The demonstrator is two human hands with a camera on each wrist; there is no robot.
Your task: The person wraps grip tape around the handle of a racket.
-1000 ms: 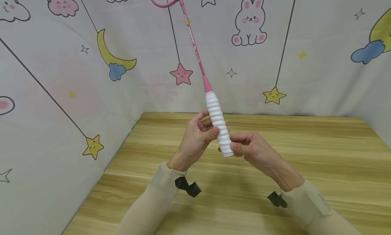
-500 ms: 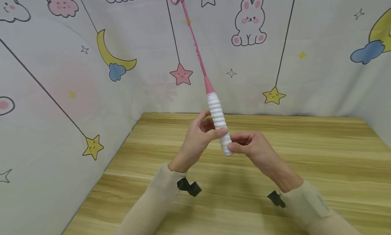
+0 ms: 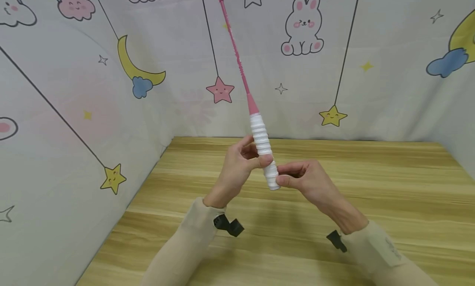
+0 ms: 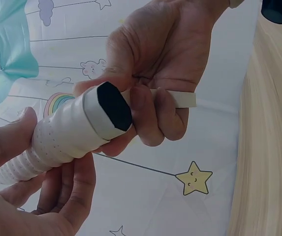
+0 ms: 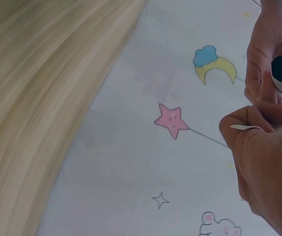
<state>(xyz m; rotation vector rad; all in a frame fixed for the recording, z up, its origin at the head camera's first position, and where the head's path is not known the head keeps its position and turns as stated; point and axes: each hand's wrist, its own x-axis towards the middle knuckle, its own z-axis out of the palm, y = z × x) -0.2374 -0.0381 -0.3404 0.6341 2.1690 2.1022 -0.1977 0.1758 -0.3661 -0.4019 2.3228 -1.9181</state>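
A pink badminton racket point(image 3: 243, 77) slants upward, its head beyond the top edge of the head view. White ridged overgrip tape point(image 3: 261, 135) covers its handle. My left hand point(image 3: 233, 170) grips the lower handle, thumb across the front and fingers behind. At the butt end, my right hand point(image 3: 315, 185) pinches the tape close against the handle. From its curled fingers a short pale tape end point(image 4: 186, 100) sticks out in the left wrist view. That view also shows the dark butt cap point(image 4: 114, 105), with tape around its rim.
Below the hands lies a wood-grain table point(image 3: 282, 244). A pale cloth backdrop point(image 3: 389, 96) with printed stars, moons and rabbits rises behind and at the sides. Dark cameras, such as the left wrist's camera point(image 3: 229, 225), sit on both sleeves.
The racket has turned about its long axis; its head, partly in view before, has left the frame. My left thumb has shifted across the handle. Both hands stay in nearly the same place.
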